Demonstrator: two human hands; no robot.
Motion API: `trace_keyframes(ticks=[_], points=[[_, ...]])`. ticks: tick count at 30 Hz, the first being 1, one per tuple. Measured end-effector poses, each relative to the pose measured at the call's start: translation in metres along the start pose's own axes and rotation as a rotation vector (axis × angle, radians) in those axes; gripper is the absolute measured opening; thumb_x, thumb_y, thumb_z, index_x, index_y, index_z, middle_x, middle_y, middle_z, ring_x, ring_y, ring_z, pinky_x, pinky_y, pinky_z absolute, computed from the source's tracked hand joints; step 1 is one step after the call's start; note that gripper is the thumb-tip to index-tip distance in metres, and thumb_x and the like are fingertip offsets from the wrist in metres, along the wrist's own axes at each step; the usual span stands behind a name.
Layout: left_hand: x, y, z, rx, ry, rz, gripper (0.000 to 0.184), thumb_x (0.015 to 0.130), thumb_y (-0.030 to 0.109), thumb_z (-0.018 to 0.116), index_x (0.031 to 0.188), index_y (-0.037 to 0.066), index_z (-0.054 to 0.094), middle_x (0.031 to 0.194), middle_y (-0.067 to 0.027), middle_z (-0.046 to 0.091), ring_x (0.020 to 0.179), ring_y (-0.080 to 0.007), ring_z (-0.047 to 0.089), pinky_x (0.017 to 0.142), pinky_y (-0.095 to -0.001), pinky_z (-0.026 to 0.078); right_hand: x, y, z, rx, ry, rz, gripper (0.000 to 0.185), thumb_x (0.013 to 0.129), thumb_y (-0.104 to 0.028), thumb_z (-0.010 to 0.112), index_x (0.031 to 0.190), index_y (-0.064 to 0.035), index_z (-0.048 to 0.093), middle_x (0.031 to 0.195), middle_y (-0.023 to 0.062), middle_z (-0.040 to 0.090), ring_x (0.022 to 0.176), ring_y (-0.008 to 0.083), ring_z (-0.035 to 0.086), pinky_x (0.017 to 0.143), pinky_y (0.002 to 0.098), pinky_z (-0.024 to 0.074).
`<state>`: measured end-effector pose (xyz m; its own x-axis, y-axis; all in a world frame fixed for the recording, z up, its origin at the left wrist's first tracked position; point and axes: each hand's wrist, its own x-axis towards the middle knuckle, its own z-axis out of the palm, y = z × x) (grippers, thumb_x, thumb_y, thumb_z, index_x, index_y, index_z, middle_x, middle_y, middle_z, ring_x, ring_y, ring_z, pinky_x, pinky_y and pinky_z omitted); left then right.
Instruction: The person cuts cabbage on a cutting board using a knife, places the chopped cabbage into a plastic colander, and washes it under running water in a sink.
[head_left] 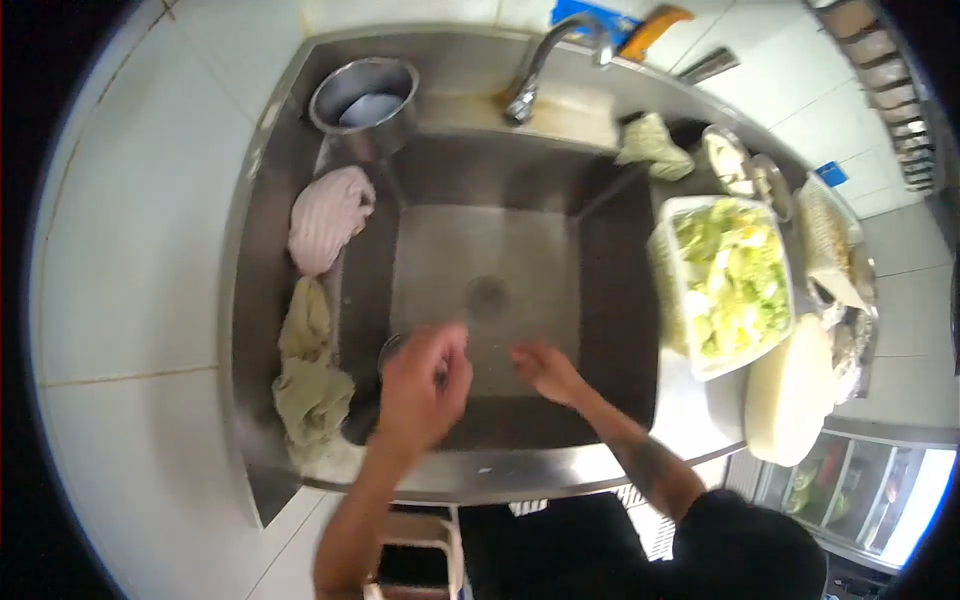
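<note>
Over the near left part of the steel sink [485, 240], my left hand [425, 380] is closed with its fingers curled in. A small round rim, dark and shiny, shows just behind it; whether the hand grips it is hidden. My right hand [548, 372] hovers over the basin to the right, its fingers drawn together and slightly blurred. Anything inside that hand is too small or hidden to see. The two hands are apart. A drain [487, 297] lies in the basin floor beyond them.
Left ledge: a metal pot [365, 110], a pink cloth [328, 220] and a greenish cloth [312, 395]. A faucet [530, 80] rises at the back. On the right stand a white basket [695, 345] of cut lettuce [735, 275] and a thick pale board [790, 395].
</note>
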<state>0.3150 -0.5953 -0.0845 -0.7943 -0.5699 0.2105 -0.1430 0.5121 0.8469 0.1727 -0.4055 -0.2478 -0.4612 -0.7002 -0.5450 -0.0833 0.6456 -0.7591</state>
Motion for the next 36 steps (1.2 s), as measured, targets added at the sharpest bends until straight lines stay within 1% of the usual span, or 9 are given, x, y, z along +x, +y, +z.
trace_keyframes(ticks=[3, 7, 11, 16, 19, 23, 28, 35, 36], points=[[0.108, -0.028, 0.042, 0.081, 0.090, 0.140, 0.011, 0.084, 0.010, 0.062, 0.093, 0.006, 0.058, 0.078, -0.0120, 0.060, 0.070, -0.0292, 0.060, 0.063, -0.0408, 0.046, -0.093, -0.029, -0.068, 0.676, 0.098, 0.118, 0.030, 0.095, -0.020, 0.053, 0.117, -0.0007, 0.059, 0.110, 0.0108, 0.066, 0.097, 0.0198, 0.066, 0.078, 0.0299, 0.0517], [0.230, -0.043, 0.109, 0.488, 0.079, 0.003, 0.039, 0.085, 0.021, 0.061, 0.117, 0.000, 0.053, 0.104, -0.0194, 0.058, 0.101, -0.0340, 0.059, 0.080, -0.0420, 0.053, -0.189, 0.009, -0.156, 0.585, 0.564, 0.302, 0.030, 0.092, -0.022, 0.053, 0.109, 0.0025, 0.059, 0.078, 0.0116, 0.067, 0.064, 0.0173, 0.064, 0.057, 0.0255, 0.0512], [0.295, -0.068, 0.171, 0.679, 0.102, -0.068, 0.057, 0.083, 0.018, 0.062, 0.132, -0.003, 0.042, 0.121, -0.0239, 0.048, 0.123, -0.0362, 0.046, 0.088, -0.0427, 0.053, -0.211, 0.001, -0.217, 0.782, 0.842, 0.295, 0.043, 0.090, -0.029, 0.056, 0.121, 0.0004, 0.050, 0.104, 0.0155, 0.063, 0.084, 0.0246, 0.063, 0.068, 0.0346, 0.0534], [0.327, -0.109, 0.184, 0.821, 0.258, -0.131, 0.036, 0.080, 0.028, 0.068, 0.102, 0.001, 0.061, 0.107, -0.0145, 0.057, 0.087, -0.0252, 0.063, 0.074, -0.0378, 0.056, -0.178, 0.073, -0.246, 1.020, 0.882, 0.207, 0.042, 0.088, -0.027, 0.055, 0.123, -0.0033, 0.050, 0.119, 0.0132, 0.056, 0.103, 0.0293, 0.058, 0.089, 0.0468, 0.0480], [0.332, -0.117, 0.138, -0.617, -0.378, -0.605, 0.047, 0.076, 0.047, 0.072, 0.096, 0.006, 0.062, 0.074, 0.0001, 0.059, 0.059, -0.0101, 0.053, 0.053, -0.0254, 0.046, -0.172, 0.053, -0.237, 1.131, 0.814, 0.142, 0.039, 0.088, -0.021, 0.053, 0.123, -0.0041, 0.052, 0.120, 0.0112, 0.061, 0.108, 0.0271, 0.059, 0.093, 0.0465, 0.0474], [0.289, -0.082, 0.170, -0.735, -0.068, -0.704, 0.042, 0.080, 0.044, 0.069, 0.096, 0.005, 0.062, 0.079, -0.0020, 0.062, 0.060, -0.0099, 0.055, 0.052, -0.0254, 0.045, -0.166, 0.075, -0.243, 1.262, 0.920, 0.121, 0.029, 0.085, -0.013, 0.057, 0.112, -0.0041, 0.059, 0.109, 0.0110, 0.066, 0.097, 0.0278, 0.064, 0.083, 0.0402, 0.0515], [0.276, -0.022, 0.196, -0.929, -0.227, -0.503, 0.024, 0.087, 0.026, 0.059, 0.097, 0.004, 0.061, 0.091, -0.0062, 0.064, 0.076, -0.0158, 0.060, 0.069, -0.0306, 0.051, -0.175, 0.042, -0.221, -0.586, 0.955, 0.187, 0.009, 0.079, -0.006, 0.062, 0.086, -0.0011, 0.060, 0.078, 0.0187, 0.065, 0.077, 0.0312, 0.066, 0.067, 0.0404, 0.0491], [0.264, -0.015, 0.165, -0.735, -0.376, -0.479, 0.035, 0.089, 0.033, 0.061, 0.104, 0.001, 0.061, 0.095, -0.0083, 0.063, 0.088, -0.0185, 0.062, 0.080, -0.0334, 0.052, -0.168, 0.007, -0.160, 0.118, 1.062, 0.027, 0.010, 0.071, 0.003, 0.054, 0.080, -0.0013, 0.057, 0.071, 0.0138, 0.060, 0.065, 0.0296, 0.060, 0.060, 0.0362, 0.0460], [0.248, -0.021, 0.150, -0.614, -0.348, -0.457, 0.039, 0.090, 0.035, 0.060, 0.110, 0.002, 0.060, 0.100, -0.0082, 0.063, 0.094, -0.0188, 0.061, 0.084, -0.0343, 0.051, -0.166, -0.008, -0.155, -0.566, 0.914, -0.098, 0.008, 0.073, 0.002, 0.055, 0.080, -0.0014, 0.058, 0.071, 0.0119, 0.061, 0.064, 0.0269, 0.060, 0.058, 0.0343, 0.0455]])
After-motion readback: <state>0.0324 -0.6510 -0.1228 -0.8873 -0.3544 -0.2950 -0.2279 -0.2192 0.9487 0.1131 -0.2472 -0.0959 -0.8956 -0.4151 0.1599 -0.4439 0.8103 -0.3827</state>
